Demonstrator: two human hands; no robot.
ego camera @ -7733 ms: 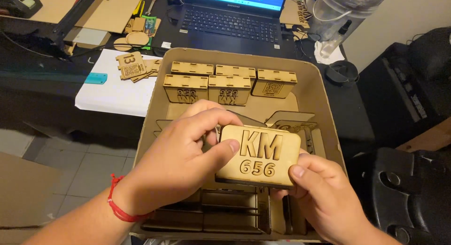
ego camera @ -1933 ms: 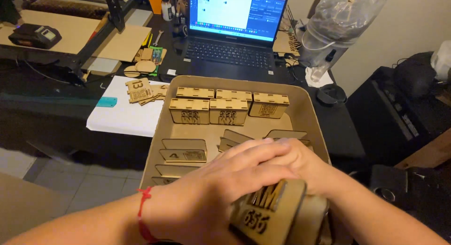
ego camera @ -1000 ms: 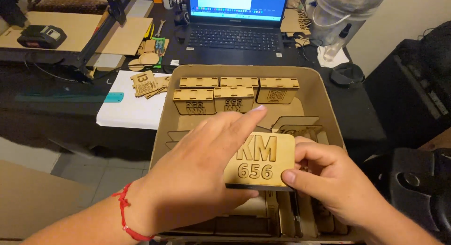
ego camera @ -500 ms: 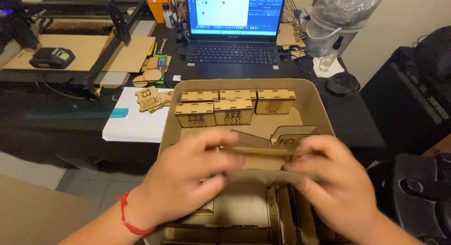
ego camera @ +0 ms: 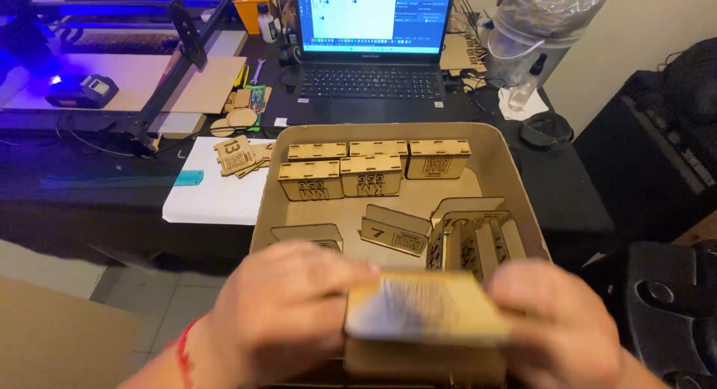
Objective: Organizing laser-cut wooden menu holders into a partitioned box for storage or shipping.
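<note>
Matt pale plywood box

I stand at a dark desk with an open laptop top centre, blue light glowing over a machine frame upper left, a pale wall upper right, and grey floor tiles lower left.

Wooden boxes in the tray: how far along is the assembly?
Done: five closed wooden boxes lined up at the cardboard tray's far end. In hand: the left hand and right hand grip another box, blurred. Left: loose flat panels lying and leaning mid-tray.
</note>
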